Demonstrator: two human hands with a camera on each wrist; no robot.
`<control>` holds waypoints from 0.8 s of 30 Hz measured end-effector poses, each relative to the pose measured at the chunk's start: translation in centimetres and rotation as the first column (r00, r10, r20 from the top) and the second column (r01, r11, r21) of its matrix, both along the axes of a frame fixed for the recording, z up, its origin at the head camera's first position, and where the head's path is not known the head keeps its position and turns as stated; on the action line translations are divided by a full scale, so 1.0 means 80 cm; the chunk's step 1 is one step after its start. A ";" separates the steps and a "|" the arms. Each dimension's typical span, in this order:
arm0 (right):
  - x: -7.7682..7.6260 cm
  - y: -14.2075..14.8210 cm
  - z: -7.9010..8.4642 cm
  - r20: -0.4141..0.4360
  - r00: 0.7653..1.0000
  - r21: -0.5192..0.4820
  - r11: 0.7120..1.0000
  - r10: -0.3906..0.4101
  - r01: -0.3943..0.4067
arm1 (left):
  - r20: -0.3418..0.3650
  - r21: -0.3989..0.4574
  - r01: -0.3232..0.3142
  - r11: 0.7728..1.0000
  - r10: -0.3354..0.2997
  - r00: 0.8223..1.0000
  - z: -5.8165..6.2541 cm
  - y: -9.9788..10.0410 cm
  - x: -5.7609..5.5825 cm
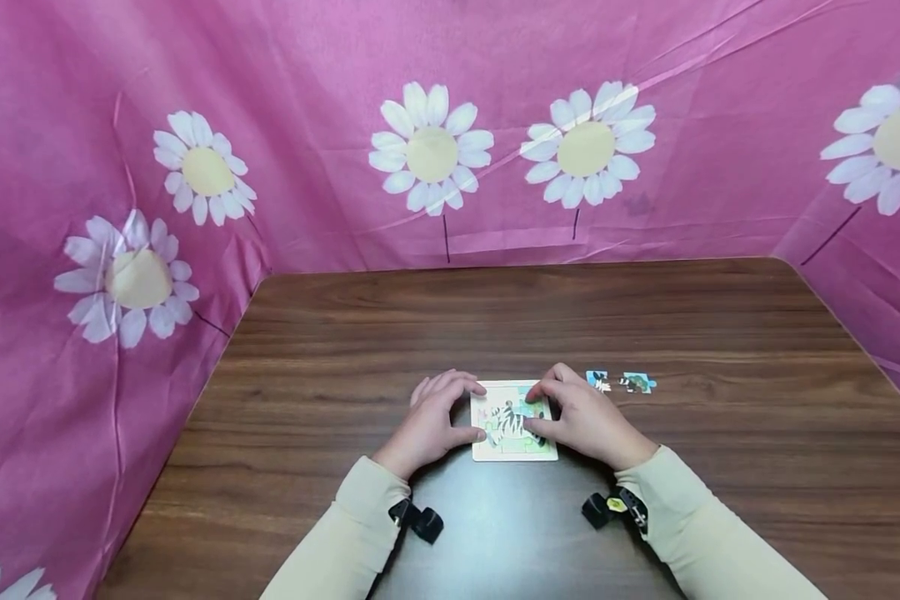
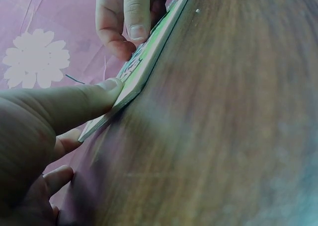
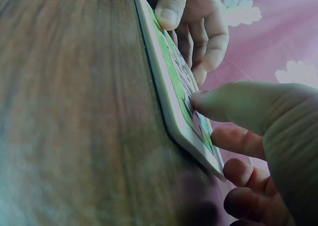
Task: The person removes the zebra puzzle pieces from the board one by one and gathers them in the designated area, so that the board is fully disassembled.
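Note:
A square zebra jigsaw puzzle [image 1: 512, 423] in a pale frame lies flat on the wooden table, its lower edge facing me. My left hand [image 1: 441, 417] rests along the left side, with the straight thumb [image 2: 110, 84] on the rim and the index fingertip near the upper left corner. On the right part of the picture, my right hand [image 1: 585, 415] touches the pieces with thumb [image 3: 203, 101] and index finger, which stay apart. Whether they grip a piece I cannot tell. Its other fingers hang curled past the board's edge in the right wrist view.
Two loose puzzle pieces, one with black and white stripes [image 1: 598, 381] and one blue and green [image 1: 637, 382], lie beyond my right hand. Pink fabric [image 1: 330, 208] with large white daisies hangs around the table [image 1: 345, 325]. A black wrist camera sits at each sleeve cuff.

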State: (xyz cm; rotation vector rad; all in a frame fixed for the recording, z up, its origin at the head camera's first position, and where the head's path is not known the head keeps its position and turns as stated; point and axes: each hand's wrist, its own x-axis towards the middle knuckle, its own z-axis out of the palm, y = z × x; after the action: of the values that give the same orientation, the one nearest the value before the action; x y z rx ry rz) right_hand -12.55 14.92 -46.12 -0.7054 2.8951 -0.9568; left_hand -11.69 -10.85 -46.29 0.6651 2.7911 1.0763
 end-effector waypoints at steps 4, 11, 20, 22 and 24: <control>-0.001 0.001 -0.001 -0.012 1.000 0.008 1.000 -0.011 0.011 | 0.001 -0.005 0.000 1.000 0.000 1.000 0.002 0.001 0.000; -0.001 0.002 -0.002 -0.017 0.999 0.018 0.999 -0.043 0.043 | 0.007 0.003 0.003 1.000 -0.003 1.000 0.004 0.002 0.001; 0.000 -0.002 0.001 -0.050 0.998 0.039 0.999 0.040 -0.038 | -0.011 0.008 0.014 1.000 -0.014 1.000 0.004 0.001 0.001; -0.001 -0.004 0.002 -0.059 0.996 0.041 0.997 0.061 -0.059 | -0.018 0.007 0.021 1.000 -0.020 1.000 0.004 0.001 0.001; -0.002 -0.005 0.003 -0.064 0.996 0.042 0.998 0.060 -0.057 | -0.018 0.006 0.027 1.000 -0.027 0.999 0.003 0.001 0.001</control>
State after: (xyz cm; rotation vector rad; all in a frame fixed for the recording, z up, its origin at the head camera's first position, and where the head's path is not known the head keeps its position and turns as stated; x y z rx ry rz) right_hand -12.69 14.54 -45.92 -0.8285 2.9216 -0.8842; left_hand -11.63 -10.77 -46.02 0.7149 2.7865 1.0797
